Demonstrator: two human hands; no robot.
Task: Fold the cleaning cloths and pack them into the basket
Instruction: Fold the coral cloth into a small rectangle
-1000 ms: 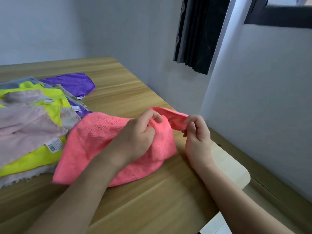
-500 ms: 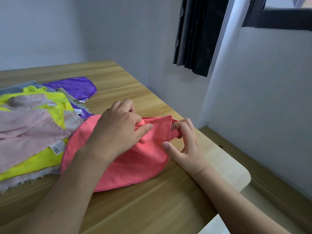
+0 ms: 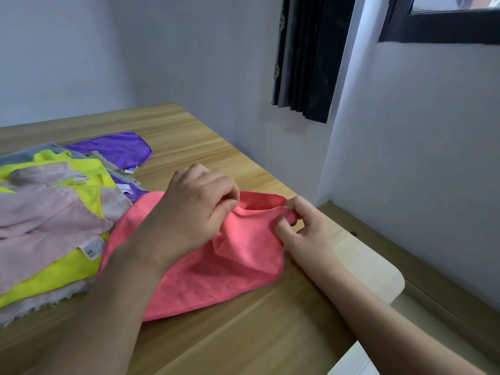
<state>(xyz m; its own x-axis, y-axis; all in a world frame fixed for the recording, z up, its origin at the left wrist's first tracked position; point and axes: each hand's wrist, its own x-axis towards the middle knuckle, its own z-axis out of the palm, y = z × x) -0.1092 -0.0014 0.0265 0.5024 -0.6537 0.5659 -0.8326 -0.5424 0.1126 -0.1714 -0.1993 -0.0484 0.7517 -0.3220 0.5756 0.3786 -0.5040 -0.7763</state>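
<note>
The wooden bench (image 3: 243,345) is carrying everything here, and nearest on it a coral pink cloth (image 3: 216,277) is lying partly doubled over, its near edge spreading toward the front. Above it, the left hand (image 3: 189,212) is curling its fingers and thumb round the cloth's upper fold and pinching it. Just beside, at the bench's right edge, the right hand (image 3: 305,228) is pinching the cloth's far right corner between thumb and fingertips. To the left, a heap of cloths (image 3: 48,228) in pale pink and yellow is touching the pink one. Farther back, a purple cloth (image 3: 116,148) is lying flat, partly under the heap. Beyond, a dark curtain (image 3: 305,55) is hanging against the wall.
</note>
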